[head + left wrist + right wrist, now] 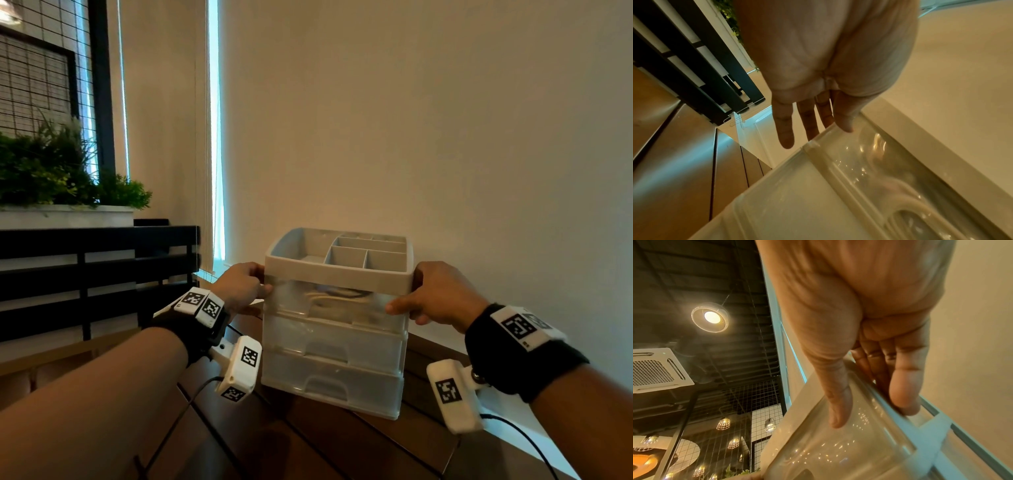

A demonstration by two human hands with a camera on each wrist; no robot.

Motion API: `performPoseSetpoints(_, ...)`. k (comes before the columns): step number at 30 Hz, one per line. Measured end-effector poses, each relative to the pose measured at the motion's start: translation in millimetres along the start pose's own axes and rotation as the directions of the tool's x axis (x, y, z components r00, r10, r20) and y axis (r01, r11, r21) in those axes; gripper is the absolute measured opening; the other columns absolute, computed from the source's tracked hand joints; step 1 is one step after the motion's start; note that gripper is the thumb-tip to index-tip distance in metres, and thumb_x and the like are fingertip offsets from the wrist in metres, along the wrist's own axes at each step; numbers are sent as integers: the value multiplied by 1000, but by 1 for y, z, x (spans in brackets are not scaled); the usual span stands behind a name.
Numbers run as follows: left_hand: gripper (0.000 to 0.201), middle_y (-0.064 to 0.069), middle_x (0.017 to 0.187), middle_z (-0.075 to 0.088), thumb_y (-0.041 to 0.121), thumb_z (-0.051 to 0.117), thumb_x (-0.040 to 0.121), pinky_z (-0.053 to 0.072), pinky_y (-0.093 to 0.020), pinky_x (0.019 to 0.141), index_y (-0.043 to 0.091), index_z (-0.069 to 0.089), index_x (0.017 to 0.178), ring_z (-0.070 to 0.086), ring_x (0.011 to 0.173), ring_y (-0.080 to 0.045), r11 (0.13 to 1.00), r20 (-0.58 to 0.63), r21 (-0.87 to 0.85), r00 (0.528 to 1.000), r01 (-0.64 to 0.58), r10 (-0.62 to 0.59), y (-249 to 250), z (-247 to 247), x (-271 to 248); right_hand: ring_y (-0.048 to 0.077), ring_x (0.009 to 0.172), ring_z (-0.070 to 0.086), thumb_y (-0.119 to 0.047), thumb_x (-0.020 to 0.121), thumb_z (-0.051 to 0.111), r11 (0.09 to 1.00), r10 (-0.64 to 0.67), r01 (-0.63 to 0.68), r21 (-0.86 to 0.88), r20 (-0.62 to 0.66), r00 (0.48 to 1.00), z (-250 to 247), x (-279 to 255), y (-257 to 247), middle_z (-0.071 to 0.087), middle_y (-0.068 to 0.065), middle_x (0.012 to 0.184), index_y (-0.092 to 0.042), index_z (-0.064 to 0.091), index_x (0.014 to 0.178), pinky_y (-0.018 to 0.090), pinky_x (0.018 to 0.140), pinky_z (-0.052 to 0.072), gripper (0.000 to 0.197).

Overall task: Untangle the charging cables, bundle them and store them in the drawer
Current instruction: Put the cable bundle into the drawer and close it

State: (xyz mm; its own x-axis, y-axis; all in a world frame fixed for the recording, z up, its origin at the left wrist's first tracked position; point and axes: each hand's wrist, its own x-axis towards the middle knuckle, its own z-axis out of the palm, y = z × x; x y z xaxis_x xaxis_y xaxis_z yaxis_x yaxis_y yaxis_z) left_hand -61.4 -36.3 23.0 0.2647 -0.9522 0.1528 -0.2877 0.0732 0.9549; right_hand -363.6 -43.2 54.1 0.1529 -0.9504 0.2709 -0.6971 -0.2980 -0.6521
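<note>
A translucent three-drawer organizer (335,346) with a grey compartment tray (342,270) on top stands on the dark wooden table (308,448). Coiled white and black cables (330,297) show through its shut top drawer. My left hand (245,284) holds the unit's left corner at top-drawer height, thumb on the front, fingers along the side. My right hand (428,296) holds the right corner the same way. In the left wrist view my left hand (816,129) meets the organizer (797,194), with pale cable (877,146) inside. The right wrist view shows my right hand (871,412) pinching the organizer (838,451).
The unit stands close to a beige wall (445,154) at the table's back right. A black slatted rail (102,260) and a planter with green plants (51,171) lie to the left. Black wrist-camera leads (185,411) trail over the table.
</note>
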Motion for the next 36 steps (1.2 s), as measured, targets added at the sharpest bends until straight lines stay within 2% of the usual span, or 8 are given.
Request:
performPoseSetpoints(6,32,-14,109,63,3,54,87,59,-45,69,16,58,116,62,89,-28,996,-95,-80,994,46,-54,5,7,-1,19,83,67,-26,69,83,998,20,-26,64,99,995,-7,-5,-1,63,4,99,-14,51,120,29,61,58,62)
performPoseSetpoints(9,52,-7,123,51,19,65,84,55,-53,83,20,45,132,53,102,-29,992,-206,-123,977,33,-58,19,7,-6,28,104,61,-39,68,81,965,25,-22,263,-9,1000,-24,-2,-9,52,11,128,-25,32,141,40,72,59,89)
performPoseSetpoints(13,68,-8,120,48,33,75,81,58,-53,67,7,44,135,52,103,-31,962,-97,-243,984,123,-150,42,34,-24,30,129,45,-48,80,71,994,-61,66,83,-65,996,-28,7,-23,33,9,152,-29,17,151,48,98,48,92)
performPoseSetpoints(17,82,-10,130,50,35,85,69,54,-41,46,6,42,132,50,99,-28,945,-85,-303,984,123,-156,51,63,-30,28,105,60,-34,85,66,998,-37,38,59,-13,999,-12,0,-37,57,9,121,-11,47,131,46,87,55,54)
performPoseSetpoints(22,54,-6,112,63,38,76,75,57,-51,73,7,57,115,61,96,-28,959,-117,-273,987,78,-114,51,79,-37,27,115,54,-44,87,63,985,-83,64,-161,-111,990,0,-14,-46,54,13,131,-7,44,136,33,92,46,63)
performPoseSetpoints(28,102,-13,129,55,61,77,59,53,-60,58,13,38,140,57,105,-44,946,12,-257,980,197,-201,61,86,-45,32,148,-1,-68,61,74,998,-60,62,20,-111,992,-3,7,-20,-21,-1,159,-35,1,152,50,117,19,121)
performPoseSetpoints(33,121,-8,139,45,62,76,47,50,-69,62,31,18,148,53,110,-46,942,29,-255,976,217,-217,55,96,-34,24,148,0,-69,67,69,972,-58,74,224,-78,995,21,27,3,-24,-3,158,-35,-15,149,48,119,15,122)
performPoseSetpoints(36,110,-6,129,50,66,74,56,56,-55,57,33,21,147,57,103,-40,952,22,-243,983,184,-185,44,98,-19,28,148,8,-74,60,67,960,-40,65,272,-96,995,33,39,6,-20,-5,159,-41,-16,147,50,117,20,124)
